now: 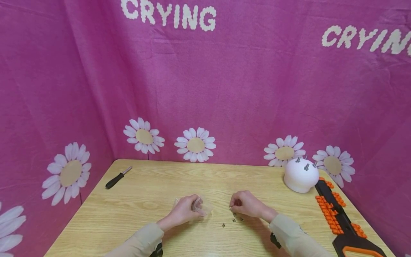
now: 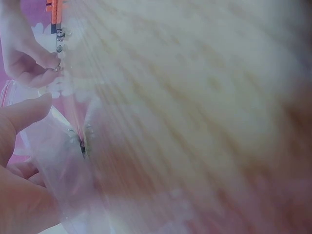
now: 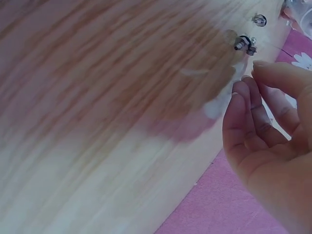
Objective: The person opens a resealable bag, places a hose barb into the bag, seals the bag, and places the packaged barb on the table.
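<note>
My left hand [image 1: 185, 210] holds a clear plastic bag [image 1: 204, 208] close over the table; in the left wrist view the thumb and fingers grip the bag [image 2: 63, 165], and small dark metal pieces show through or behind its film. To the right, my right hand [image 1: 248, 204] has thumb and fingertips brought together. A small metal screw [image 2: 57, 68] shows between those fingertips in the left wrist view. Several small metal screws [image 1: 233, 220] lie just below the right hand. In the right wrist view, more screws [image 3: 241, 43] rest on the wood beyond the fingertips.
A black-handled screwdriver [image 1: 114, 181] lies at the table's back left. At the back right stands a white rounded object [image 1: 301, 176] with metal bolts sticking up. A black and orange tool-like piece [image 1: 340, 214] runs along the right edge. Pink cloth [image 1: 224, 89] hangs behind the wooden table [image 1: 154, 178].
</note>
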Demonstrator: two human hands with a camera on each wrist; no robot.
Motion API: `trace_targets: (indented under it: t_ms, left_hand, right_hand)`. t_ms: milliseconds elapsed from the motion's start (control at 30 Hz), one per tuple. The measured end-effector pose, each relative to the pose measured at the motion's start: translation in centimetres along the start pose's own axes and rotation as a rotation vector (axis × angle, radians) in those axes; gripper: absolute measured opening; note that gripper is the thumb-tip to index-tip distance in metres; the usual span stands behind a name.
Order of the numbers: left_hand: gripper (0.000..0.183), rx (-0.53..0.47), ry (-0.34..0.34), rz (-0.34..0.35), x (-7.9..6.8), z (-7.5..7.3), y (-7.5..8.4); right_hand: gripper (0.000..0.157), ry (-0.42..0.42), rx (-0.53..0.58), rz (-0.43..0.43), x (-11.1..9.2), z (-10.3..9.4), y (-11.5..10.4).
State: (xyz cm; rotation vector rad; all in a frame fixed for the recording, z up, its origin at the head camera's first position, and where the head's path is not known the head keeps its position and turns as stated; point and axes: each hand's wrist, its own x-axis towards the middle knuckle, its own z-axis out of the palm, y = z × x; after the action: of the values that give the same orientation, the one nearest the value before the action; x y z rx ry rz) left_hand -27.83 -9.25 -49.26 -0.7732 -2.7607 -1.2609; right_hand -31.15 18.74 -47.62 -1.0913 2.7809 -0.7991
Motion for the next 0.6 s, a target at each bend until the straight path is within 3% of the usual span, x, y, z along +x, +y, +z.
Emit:
trace_targets:
  t_ms: [600]
  left_hand:
    - [0.029,-0.023,-0.007,-0.025,-0.1,-0.1,0.2]
  right_hand:
    - [0.007,0.001,0.025,-0.079,2.1,-0.9,-3.2]
